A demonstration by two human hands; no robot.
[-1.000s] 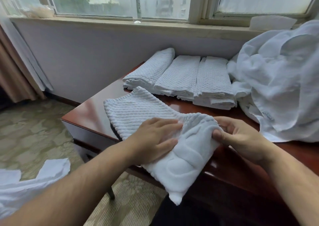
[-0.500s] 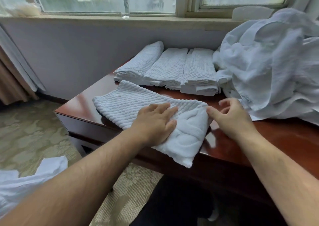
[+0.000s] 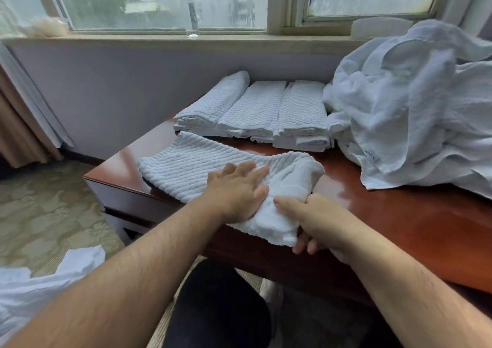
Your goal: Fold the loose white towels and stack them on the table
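**At the table (image 3: 399, 214) edge: pin flat, then turn the end over**

The left hand (image 3: 237, 190) lies flat on the towel (image 3: 181, 166), fingers straight and spread, pressing it to the wood at about mid-length. The right hand (image 3: 311, 220) grips the towel's near end, thumb on top and fingers curled beneath, where that end hangs over the edge. The towel runs across the table's near left corner. Its ribbed part lies flat, and its smooth end is bunched between the two hands.

The step in hand looks like folding that gripped end across. To do it well, use the left palm as the anchor and the line of its fingers as the crease. Lift the end just clear and pull out the bunching. Then lay it over so that the edges meet squarely. The polished wood looks slick, so a light press may let the towel slide, and the overhang could drag it off.

Just behind, three folded towels (image 3: 253, 108) lie side by side and touching. The new fold should match their width. To the right sits the loose pile (image 3: 412, 108), and more white cloth (image 3: 53, 276) lies on the floor.
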